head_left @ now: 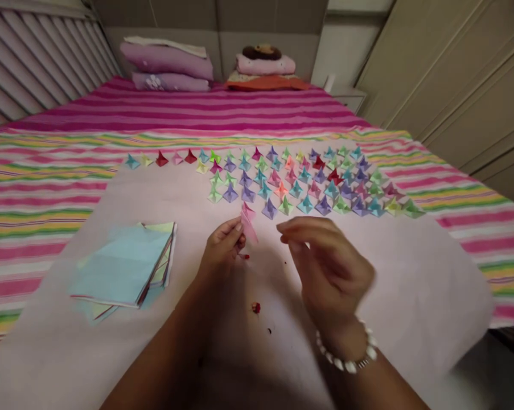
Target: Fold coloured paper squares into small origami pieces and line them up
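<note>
My left hand (225,245) is closed in a pinch on a pink folded paper (249,223), which stands upright from the fingertips with a narrow point hanging down on its right. To the right, my right hand (329,262) is raised over the white sheet, fingers stretched and bent toward the thumb. A small gap shows behind its fingertips, and I see nothing held there. Just beyond both hands, small origami figures (305,204) in many colours stand in rows. A stack of square paper (124,262), light blue on top, lies left of my left hand.
A large white sheet (393,285) covers part of the striped bedspread (38,210). Small red bits (255,308) lie between my forearms. Folded bedding (167,62) and a pink folded cloth (265,64) are at the far end. Wardrobe doors (457,85) rise on the right.
</note>
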Action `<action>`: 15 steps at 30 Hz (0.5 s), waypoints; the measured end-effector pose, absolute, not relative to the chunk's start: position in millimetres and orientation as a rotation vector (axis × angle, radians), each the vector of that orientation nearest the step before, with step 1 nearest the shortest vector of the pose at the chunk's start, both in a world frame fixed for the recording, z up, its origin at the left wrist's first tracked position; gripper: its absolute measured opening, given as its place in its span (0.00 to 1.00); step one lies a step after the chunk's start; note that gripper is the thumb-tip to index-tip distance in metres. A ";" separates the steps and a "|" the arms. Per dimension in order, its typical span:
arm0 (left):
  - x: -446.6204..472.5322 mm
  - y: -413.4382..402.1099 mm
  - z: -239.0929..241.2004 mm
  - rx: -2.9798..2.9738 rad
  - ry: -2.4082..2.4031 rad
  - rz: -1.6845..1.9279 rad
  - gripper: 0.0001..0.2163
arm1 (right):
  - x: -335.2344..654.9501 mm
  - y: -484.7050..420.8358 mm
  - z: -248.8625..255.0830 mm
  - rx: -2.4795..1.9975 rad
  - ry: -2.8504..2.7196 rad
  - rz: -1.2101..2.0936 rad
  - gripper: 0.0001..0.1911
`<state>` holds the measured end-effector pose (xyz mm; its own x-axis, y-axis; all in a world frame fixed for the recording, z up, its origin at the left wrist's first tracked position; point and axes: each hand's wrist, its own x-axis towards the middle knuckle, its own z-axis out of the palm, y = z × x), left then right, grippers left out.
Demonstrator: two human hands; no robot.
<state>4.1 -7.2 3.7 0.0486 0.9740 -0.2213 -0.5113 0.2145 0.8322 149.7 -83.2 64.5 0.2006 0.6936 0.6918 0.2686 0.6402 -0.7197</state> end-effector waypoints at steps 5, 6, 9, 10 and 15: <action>4.7 -6.7 -2.8 0.644 0.843 1.225 0.19 | 147.4 -30.1 26.2 -1.069 -1.087 1.061 0.11; 4.9 -6.8 -3.8 0.647 0.831 1.217 0.19 | 146.4 -27.4 21.5 -1.071 -1.057 1.155 0.12; 5.1 -7.1 -5.8 0.661 0.792 1.197 0.18 | 141.5 -27.4 16.3 -1.035 -1.007 1.289 0.13; 5.0 -7.1 -6.1 0.666 0.781 1.189 0.19 | 139.6 -28.3 16.2 -1.020 -1.000 1.314 0.13; 4.8 -6.0 -5.7 0.688 0.724 1.172 0.17 | 133.5 -28.6 13.9 -0.943 -0.966 1.399 0.10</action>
